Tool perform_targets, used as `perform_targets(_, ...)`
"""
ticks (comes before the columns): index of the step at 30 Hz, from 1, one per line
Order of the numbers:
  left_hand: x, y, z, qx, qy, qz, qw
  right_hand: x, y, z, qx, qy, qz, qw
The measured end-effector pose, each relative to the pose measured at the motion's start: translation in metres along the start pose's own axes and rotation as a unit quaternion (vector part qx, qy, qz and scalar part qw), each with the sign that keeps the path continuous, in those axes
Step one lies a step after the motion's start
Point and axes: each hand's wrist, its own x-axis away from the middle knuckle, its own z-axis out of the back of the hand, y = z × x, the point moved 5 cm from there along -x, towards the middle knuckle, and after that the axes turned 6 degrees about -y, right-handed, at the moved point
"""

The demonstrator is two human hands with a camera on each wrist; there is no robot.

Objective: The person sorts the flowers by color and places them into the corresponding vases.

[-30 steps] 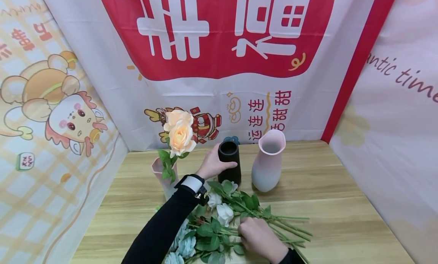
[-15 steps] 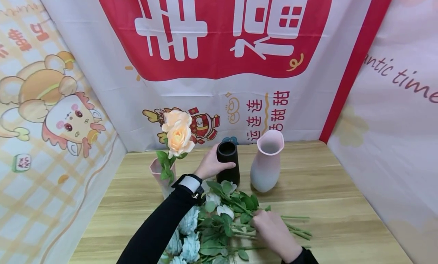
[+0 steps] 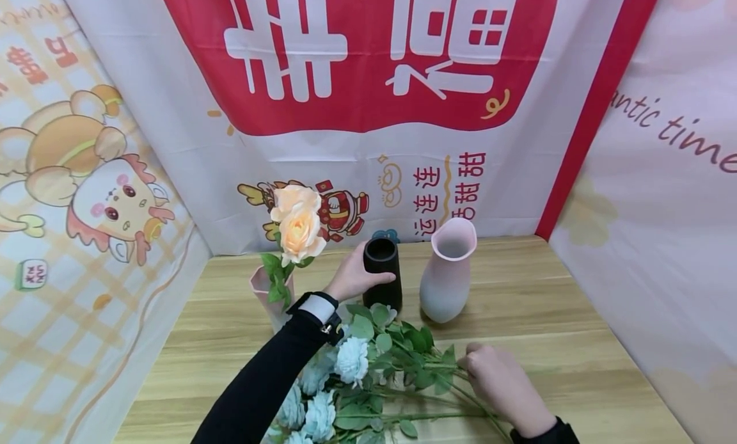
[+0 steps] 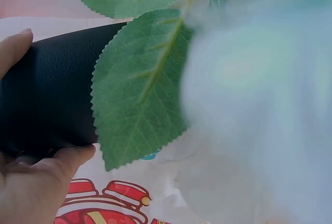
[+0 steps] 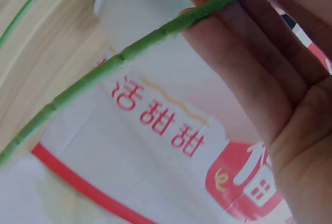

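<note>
My left hand [image 3: 352, 276] grips a black cylindrical vase [image 3: 382, 290] from its left side, the thumb across its front. In the left wrist view the vase [image 4: 52, 89] lies between thumb and fingers, partly behind a large green leaf [image 4: 140, 89] and a blurred pale blue bloom [image 4: 254, 84]. My right hand [image 3: 503, 383] pinches a green stem [image 5: 114, 66] between thumb and fingers. That stem runs left toward a light blue flower [image 3: 351, 361] lifted over the other flowers. Beneath it, more light blue flowers [image 3: 319, 415] lie with leaves and stems on the table.
Right of the black vase stands a pink-to-grey vase [image 3: 446, 284]. On the left, a pink vase [image 3: 261, 287] holds peach roses [image 3: 301, 229], partly hidden by my left arm. Printed cloth walls [image 3: 357, 143] enclose the wooden table [image 3: 576, 341] at the back and sides.
My right hand has moved right along the stems and now pinches one. A light blue flower has shifted up toward the black vase, covering the white roses. My left hand keeps its grip.
</note>
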Motion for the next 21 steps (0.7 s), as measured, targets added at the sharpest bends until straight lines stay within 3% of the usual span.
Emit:
perform_targets(13,-0.001,-0.004,-0.001,-0.006,0.0,-0.006,1.0,0.018,0.028,0.019,0.036,0.076,0.002,0.996)
perform_targets(21,-0.001,-0.007,-0.001,-0.004,-0.002,-0.01,0.9999,0.03,0.038,0.038,0.022,0.187,0.042,0.981)
